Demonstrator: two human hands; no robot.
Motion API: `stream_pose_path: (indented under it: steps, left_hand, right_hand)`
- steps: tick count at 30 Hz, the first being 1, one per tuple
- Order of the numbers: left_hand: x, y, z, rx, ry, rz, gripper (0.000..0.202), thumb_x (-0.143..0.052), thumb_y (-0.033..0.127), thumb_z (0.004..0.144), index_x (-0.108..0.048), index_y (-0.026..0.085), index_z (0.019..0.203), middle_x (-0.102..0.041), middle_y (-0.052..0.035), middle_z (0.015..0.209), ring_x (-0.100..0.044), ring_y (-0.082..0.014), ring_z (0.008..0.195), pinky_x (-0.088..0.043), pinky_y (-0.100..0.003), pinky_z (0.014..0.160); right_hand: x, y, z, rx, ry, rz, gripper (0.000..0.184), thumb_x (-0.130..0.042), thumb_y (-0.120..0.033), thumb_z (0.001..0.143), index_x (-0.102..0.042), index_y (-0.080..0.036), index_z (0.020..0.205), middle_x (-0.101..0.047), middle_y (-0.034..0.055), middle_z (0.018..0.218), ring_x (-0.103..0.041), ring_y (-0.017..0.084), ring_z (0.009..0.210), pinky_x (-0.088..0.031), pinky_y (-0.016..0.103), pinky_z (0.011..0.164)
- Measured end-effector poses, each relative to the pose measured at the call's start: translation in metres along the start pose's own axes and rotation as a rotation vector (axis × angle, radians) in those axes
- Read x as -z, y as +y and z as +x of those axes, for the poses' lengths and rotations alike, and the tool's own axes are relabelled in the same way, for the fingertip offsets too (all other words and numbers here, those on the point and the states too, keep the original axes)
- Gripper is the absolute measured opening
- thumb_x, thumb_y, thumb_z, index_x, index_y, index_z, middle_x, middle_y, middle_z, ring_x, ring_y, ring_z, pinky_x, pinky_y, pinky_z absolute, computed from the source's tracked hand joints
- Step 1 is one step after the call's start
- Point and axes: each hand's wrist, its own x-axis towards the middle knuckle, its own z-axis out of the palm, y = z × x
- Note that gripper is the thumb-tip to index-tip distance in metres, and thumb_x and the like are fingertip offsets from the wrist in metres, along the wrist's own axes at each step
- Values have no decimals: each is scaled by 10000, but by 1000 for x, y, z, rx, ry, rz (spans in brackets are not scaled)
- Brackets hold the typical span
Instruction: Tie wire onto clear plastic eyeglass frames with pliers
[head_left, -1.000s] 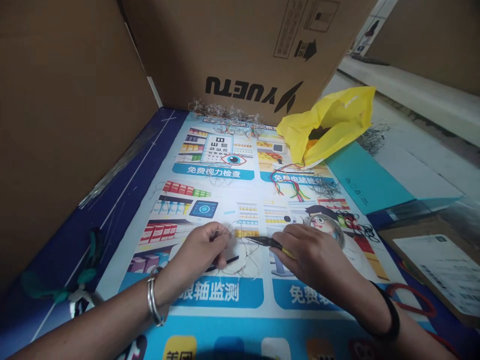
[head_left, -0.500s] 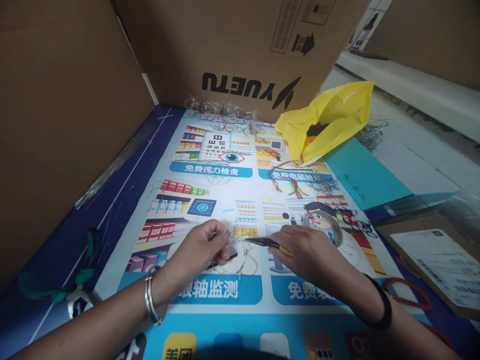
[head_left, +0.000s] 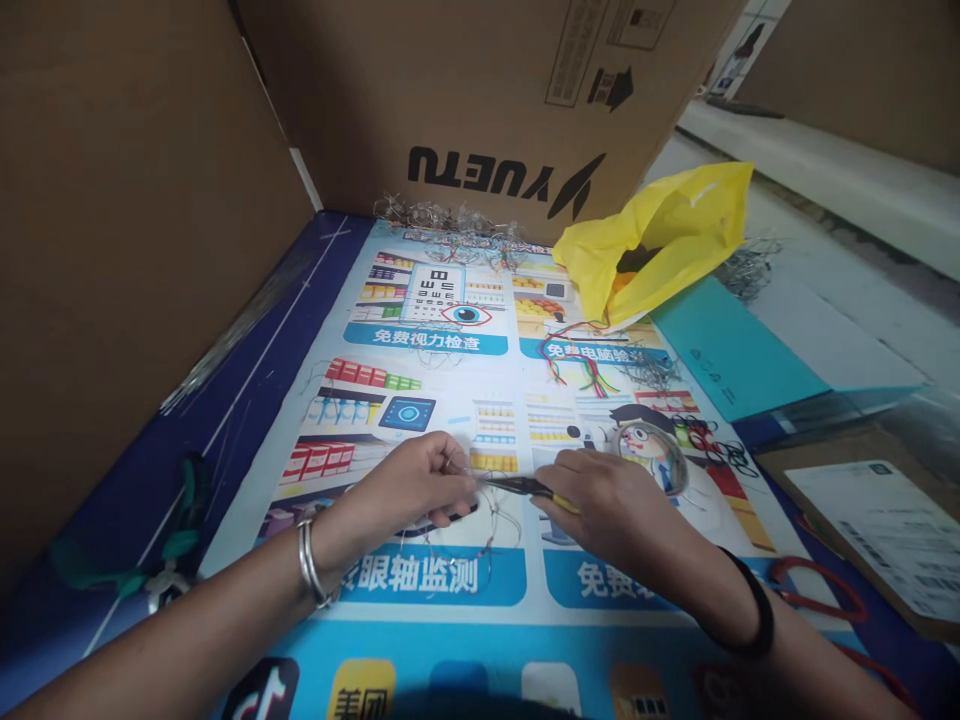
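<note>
Left hand point(head_left: 409, 490): grip pinched narrow on thin wire point(head_left: 480, 525), just above the desk, mid-poster point(head_left: 450, 600). Loose wire ends trail under and to the right of the fingers.

Right hand point(head_left: 607, 500): grip closed around pliers point(head_left: 525, 487). Long axis runs left-right, nearly level, with the tip pointing left and meeting the wire at the left fingertips.

Farther back: bag point(head_left: 660, 240), yellow, on the right. Box point(head_left: 487, 100) behind it.
</note>
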Motion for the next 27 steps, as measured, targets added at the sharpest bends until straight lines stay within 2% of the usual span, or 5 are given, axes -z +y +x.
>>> stream_pose_path:
  steps: [5, 11, 14, 17, 27]
  left_hand:
    - [1, -10, 5, -40, 10, 22, 231, -647, 225, 713, -424, 196, 763, -624, 20, 614, -515, -78, 475, -357, -176, 410]
    - [-2, -12, 2, -105, 56, 0, 258, -618, 304, 761, -482, 231, 968, -575, 51, 605, -557, -102, 495, -375, -183, 406]
    - [-4, -10, -2, -120, 58, 52, 153, -574, 340, 793, -541, 206, 858, -573, 37, 569, -544, -99, 498, -394, -196, 442]
    - [-5, -9, -6, -107, 73, 103, 191, -546, 361, 806, -554, 182, 742, -605, 4, 588, -527, -95, 487, -403, -212, 469]
    - [-6, -16, -5, -98, 205, 114, 179, -532, 363, 818, -547, 190, 770, -613, 6, 584, -505, -89, 442, -408, -203, 438]
  right_hand:
    - [0, -2, 1, 9, 8, -2, 138, -518, -295, 849, -603, -199, 801, -614, 29, 750, -536, 152, 679, -271, 263, 576]
    - [1, -3, 2, 22, 14, -4, 154, -500, -293, 858, -607, -194, 809, -607, 32, 740, -530, 147, 684, -278, 260, 576]
    - [1, -4, 2, 15, 11, 1, 168, -482, -294, 870, -610, -195, 825, -604, 33, 745, -531, 150, 698, -286, 263, 584]
    - [0, -5, 3, 13, 15, 1, 182, -476, -298, 873, -615, -192, 823, -600, 35, 741, -528, 149, 698, -291, 262, 588]
    - [5, -1, -3, -8, 27, 28, 151, -515, -282, 848, -624, -177, 842, -589, 53, 776, -542, 175, 754, -340, 284, 656]
